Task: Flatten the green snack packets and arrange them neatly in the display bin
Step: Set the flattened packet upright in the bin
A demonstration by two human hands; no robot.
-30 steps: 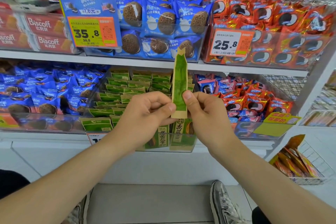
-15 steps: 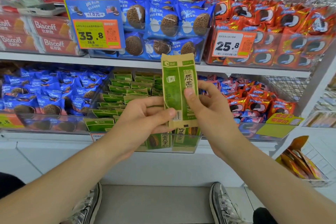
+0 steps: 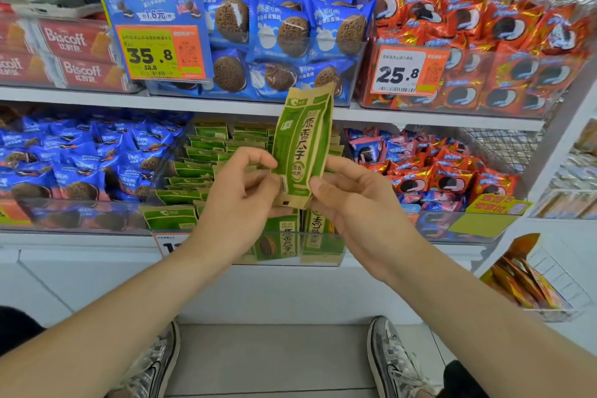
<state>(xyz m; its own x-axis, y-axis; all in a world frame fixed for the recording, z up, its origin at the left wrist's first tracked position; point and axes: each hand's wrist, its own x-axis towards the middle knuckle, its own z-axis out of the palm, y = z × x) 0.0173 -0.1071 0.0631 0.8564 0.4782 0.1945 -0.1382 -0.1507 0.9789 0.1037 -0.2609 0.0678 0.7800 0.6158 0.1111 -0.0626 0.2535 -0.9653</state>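
Note:
A green and tan snack packet (image 3: 302, 142) stands upright in front of the lower shelf, its printed face toward me. My left hand (image 3: 239, 197) pinches its lower left edge. My right hand (image 3: 352, 200) pinches its lower right edge with thumb in front. Behind the hands a clear display bin (image 3: 290, 255) holds several green packets (image 3: 206, 152), some lying flat in rows at the back and some upright at the front.
Blue cookie packs (image 3: 74, 165) fill the bin to the left, red and blue packs (image 3: 429, 178) the bin to the right. The upper shelf carries more cookie bins with price tags (image 3: 155, 55). A wire basket of orange packets (image 3: 526, 284) hangs at the lower right.
The packet has turned from edge-on to face-on and tilted a little to the right. Both hands keep their hold at its lower end, shifting to its side edges.

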